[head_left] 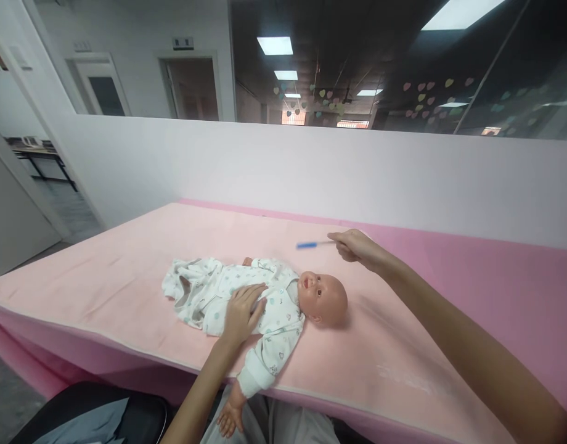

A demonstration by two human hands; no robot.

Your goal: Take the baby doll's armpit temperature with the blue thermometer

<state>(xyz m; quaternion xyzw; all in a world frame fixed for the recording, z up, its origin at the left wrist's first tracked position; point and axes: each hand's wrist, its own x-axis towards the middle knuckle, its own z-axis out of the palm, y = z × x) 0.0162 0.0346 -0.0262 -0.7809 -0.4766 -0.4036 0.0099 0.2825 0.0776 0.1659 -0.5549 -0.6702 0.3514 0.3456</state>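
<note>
A baby doll (323,299) in a white patterned outfit (274,302) lies on its back on the table, head to the right. My left hand (243,311) rests flat on the doll's belly, fingers stretched out. Above and to the right of the doll's head, my right hand (355,245) pinches a thin stick with a blue end (306,245) that points left; its exact kind is too blurred to tell. One doll arm hangs over the table's front edge towards my lap.
A peach-pink cover (126,259) lies over the table, with a brighter pink cloth (496,271) at the back and right. Behind stands a white wall (311,166) with glass above. A black chair (93,410) with grey cloth is at the lower left.
</note>
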